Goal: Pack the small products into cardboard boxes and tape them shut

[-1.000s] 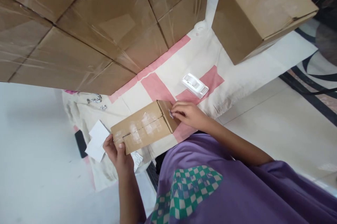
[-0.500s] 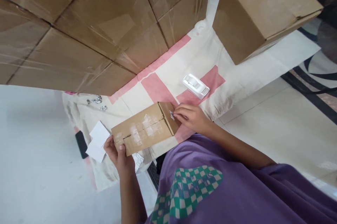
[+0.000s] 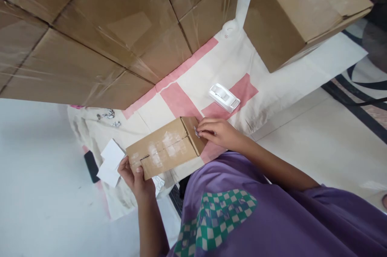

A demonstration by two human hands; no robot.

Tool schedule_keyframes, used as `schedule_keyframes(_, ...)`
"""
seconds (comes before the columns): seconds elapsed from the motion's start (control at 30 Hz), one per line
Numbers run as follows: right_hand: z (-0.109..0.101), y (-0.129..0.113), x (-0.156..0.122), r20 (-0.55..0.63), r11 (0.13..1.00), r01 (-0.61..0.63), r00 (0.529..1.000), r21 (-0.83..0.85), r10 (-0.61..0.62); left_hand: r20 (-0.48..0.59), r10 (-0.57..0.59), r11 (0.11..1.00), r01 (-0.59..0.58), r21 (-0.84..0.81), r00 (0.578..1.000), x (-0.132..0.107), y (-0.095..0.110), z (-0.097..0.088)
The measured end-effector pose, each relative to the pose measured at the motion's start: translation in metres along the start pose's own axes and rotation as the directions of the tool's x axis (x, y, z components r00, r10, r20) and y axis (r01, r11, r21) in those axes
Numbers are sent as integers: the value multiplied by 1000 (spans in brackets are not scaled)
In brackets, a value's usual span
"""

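Note:
A small cardboard box (image 3: pixel 165 146) lies on the cloth, patches of clear tape along its top seam. My left hand (image 3: pixel 134 176) grips its left end, thumb on the top face and fingers round the edge. At the opposite end face, my right hand (image 3: pixel 217 132) pinches a small crumpled silvery scrap (image 3: pixel 196 131) against the cardboard; whether it is tape or a label I cannot tell. Beyond that hand lies a white plastic device (image 3: pixel 224 98) with a rounded case, untouched.
Large taped cartons (image 3: pixel 121 27) form a wall at the back left. Another carton (image 3: pixel 302 11) stands at the back right. On the pink-and-white cloth (image 3: pixel 181 100) are white cards (image 3: pixel 110 162), a dark phone-like slab (image 3: pixel 91 166) and crumpled silvery bits (image 3: pixel 109 114).
The right fingers have shifted slightly at the box end, and the scrap shows a little less. The left hand keeps its grip. The view has moved a little.

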State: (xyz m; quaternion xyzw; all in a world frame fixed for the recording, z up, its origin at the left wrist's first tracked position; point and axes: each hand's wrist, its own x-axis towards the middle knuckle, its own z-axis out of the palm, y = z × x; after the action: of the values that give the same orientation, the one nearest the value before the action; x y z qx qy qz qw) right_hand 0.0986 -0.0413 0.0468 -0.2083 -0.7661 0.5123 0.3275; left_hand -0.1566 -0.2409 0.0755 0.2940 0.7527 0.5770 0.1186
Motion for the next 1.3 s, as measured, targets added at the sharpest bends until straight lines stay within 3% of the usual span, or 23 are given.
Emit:
schedule_keyframes(0.23, -3, 5, -3, 15, 995, 78, 997, -63, -77, -4, -15, 998, 15, -53, 1000, 1, -2, -1)
schedule_keyframes(0.5, 12, 1, -11, -136, 980, 143, 977, -140, -162, -2, -4, 1000, 4, 7, 1000, 1, 0, 0)
schedule_keyframes(0.83, 9, -1, -13, -35, 939, 151, 985, -309, -170, 8, 4, 999, -5, 44, 1000, 0, -3, -3)
schedule_keyframes(1.3, 3, -2, -15, -46, 990, 84, 995, -114, -90, 26, 7, 999, -8, 41, 1000, 0, -3, -3)
